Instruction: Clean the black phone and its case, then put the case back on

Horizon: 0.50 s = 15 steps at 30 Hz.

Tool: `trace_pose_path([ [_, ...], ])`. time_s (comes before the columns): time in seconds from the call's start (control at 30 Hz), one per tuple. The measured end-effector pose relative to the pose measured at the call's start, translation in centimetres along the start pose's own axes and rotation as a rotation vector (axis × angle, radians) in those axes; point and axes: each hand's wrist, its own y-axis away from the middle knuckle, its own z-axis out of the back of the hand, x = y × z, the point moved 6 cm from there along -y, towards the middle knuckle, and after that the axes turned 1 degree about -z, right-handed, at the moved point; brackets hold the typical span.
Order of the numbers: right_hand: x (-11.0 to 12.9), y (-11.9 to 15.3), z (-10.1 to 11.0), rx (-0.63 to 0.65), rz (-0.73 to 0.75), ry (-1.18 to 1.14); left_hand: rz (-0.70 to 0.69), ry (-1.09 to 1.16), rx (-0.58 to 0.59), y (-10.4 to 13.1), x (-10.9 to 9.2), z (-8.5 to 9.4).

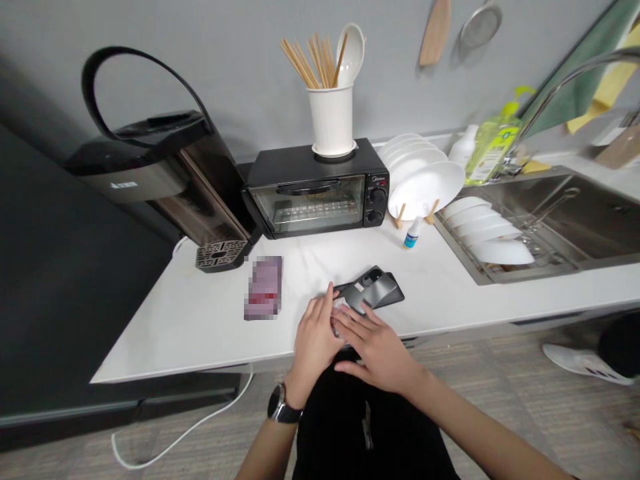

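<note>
Phone point(378, 292): glossy grey back up, pale sticker point(359, 287), dark camera block point(373, 275) toward one o'clock; over black slab point(399, 293), hands' one o'clock | left hand point(318, 333): half-curled | right hand point(377, 348): fingers loosely extended | cannot tell what either holds

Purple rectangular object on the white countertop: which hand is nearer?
Left: the left hand is apart from the purple object, to its right; the right hand is farther right, beyond the left.
</note>
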Motion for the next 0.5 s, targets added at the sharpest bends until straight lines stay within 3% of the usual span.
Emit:
trace_pose_path([
  [0.07, -1.4, 1.2, 0.7, -0.012, -0.030, 0.026, -0.002, 0.014, 0.002, -0.1, -0.1, 0.1],
  [0.13, -4.6, 1.8, 1.9, -0.073, -0.154, 0.095, -0.007, 0.029, 0.002, -0.1, -0.2, 0.1],
  [0.23, -7.6, 1.0, 2.8, -0.151, -0.312, 0.161, -0.011, 0.041, -0.015, -0.2, -0.2, 0.2],
  [0.3, -6.4, -0.5, 2.1, -0.146, -0.275, 0.125, -0.007, 0.033, -0.009, -0.1, 0.0, 0.1],
  [0.37, -3.5, -1.5, 0.9, -0.115, -0.158, 0.051, 0.000, 0.015, 0.011, 0.0, 0.2, 0.0],
  [0.43, -0.9, -1.4, 0.1, -0.074, -0.039, -0.011, 0.015, 0.007, 0.022, 0.1, 0.3, 0.0],
  [0.5, -0.5, -0.2, 0.3, -0.045, 0.009, -0.020, 0.019, 0.017, 0.021, 0.2, 0.2, 0.2],
])
